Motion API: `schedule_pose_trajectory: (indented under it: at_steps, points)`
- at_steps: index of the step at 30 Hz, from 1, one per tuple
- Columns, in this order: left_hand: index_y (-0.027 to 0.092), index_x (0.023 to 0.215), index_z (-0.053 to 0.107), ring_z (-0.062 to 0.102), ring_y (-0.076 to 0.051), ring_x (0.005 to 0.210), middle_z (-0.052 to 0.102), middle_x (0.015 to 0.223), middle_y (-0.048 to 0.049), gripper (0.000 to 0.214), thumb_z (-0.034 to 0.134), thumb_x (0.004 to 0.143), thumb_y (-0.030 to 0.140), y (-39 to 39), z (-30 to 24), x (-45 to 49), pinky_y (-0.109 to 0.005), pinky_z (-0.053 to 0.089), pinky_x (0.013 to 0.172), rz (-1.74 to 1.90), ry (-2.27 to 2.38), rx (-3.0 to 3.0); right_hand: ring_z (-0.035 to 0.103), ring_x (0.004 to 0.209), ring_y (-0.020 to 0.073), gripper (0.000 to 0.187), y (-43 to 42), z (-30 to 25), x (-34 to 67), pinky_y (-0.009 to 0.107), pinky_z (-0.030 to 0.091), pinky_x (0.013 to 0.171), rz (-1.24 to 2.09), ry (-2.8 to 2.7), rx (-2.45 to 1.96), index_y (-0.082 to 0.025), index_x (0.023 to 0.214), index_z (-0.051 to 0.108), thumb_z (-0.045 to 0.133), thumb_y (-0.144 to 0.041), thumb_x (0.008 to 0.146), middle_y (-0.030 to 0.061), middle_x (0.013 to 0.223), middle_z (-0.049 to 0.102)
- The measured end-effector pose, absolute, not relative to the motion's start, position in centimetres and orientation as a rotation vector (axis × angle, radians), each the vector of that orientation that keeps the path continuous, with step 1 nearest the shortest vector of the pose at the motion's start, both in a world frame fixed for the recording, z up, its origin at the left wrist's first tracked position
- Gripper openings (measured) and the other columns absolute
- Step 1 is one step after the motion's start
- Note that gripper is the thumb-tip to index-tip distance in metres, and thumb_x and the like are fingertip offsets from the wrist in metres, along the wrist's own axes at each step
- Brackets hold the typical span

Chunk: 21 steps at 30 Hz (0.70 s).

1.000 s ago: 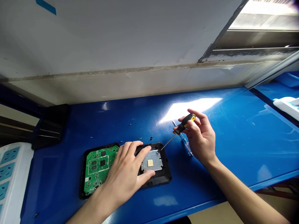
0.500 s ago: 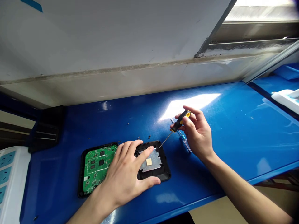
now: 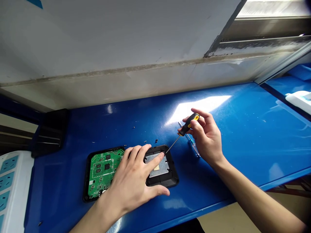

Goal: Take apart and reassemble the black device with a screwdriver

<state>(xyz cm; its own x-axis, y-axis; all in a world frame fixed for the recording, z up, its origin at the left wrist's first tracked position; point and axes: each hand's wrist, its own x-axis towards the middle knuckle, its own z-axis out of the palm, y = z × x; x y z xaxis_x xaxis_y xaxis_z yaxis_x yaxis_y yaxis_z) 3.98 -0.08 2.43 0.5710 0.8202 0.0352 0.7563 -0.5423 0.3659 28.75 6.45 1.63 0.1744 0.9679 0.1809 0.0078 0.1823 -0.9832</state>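
Observation:
My right hand (image 3: 206, 136) grips a black-and-yellow screwdriver (image 3: 190, 124), its shaft slanting down to the left. The tip meets the upper right corner of a metal plate (image 3: 159, 172) inside a black plastic cover (image 3: 173, 182). Across that cover lies my left hand (image 3: 136, 174), fingers spread, the index fingertip at the plate's corner beside the screwdriver tip. A pale square pad (image 3: 156, 167) sits on the plate, partly behind the index finger. To the left is a green circuit board (image 3: 100, 171) in a black housing, its right side hidden by my left hand.
A second screwdriver with a clear handle (image 3: 194, 149) lies behind my right hand. Small screws (image 3: 156, 140) are scattered beyond the cover. A white power strip (image 3: 20, 181) and a black object (image 3: 51, 129) stand at the left, a wall behind the blue table (image 3: 109, 126).
My left index finger has slid up toward the plate's corner, now covering part of the pale pad. The screwdriver stays at the same corner; the view has shifted slightly.

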Motion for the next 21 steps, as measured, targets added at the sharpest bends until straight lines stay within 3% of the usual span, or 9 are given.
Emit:
schedule_pose_trajectory:
  at_steps: [8, 14, 21]
  points:
    - [0.032, 0.144, 0.06, 0.05, -0.043, 0.13, 0.054, 0.142, -0.0157, 0.079, 0.076, 0.078, 0.072, -0.16, 1.99, 4.32, -0.069, 0.046, 0.106, 0.323, 1.308, 2.57, 0.074, 0.065, 0.0138, 0.031, 6.13, 1.88, 28.9, 0.032, 0.068, 0.063, 0.839, -1.182, -1.125, -0.028, 0.127, 0.06, 0.064, -0.036, 0.097, 0.0003, 0.096, 0.069]
    - [0.032, 0.142, 0.062, 0.053, -0.039, 0.132, 0.056, 0.141, -0.0149, 0.071, 0.065, 0.086, 0.075, -0.09, 1.99, 4.26, -0.07, 0.036, 0.116, 0.346, 1.289, 2.563, 0.075, 0.065, 0.0148, 0.031, 5.8, 1.98, 28.68, 0.033, 0.068, 0.064, 0.824, -1.198, -1.09, -0.028, 0.126, 0.06, 0.064, -0.033, 0.096, 0.0005, 0.096, 0.069]
    - [0.031, 0.141, 0.063, 0.054, -0.038, 0.132, 0.058, 0.139, -0.0147, 0.068, 0.06, 0.089, 0.074, -0.02, 2.1, 4.39, -0.069, 0.036, 0.117, 0.36, 1.288, 2.589, 0.076, 0.065, 0.0153, 0.029, 5.73, 1.96, 28.53, 0.034, 0.069, 0.063, 0.793, -1.231, -1.063, -0.028, 0.125, 0.06, 0.064, -0.031, 0.096, 0.0011, 0.098, 0.069]
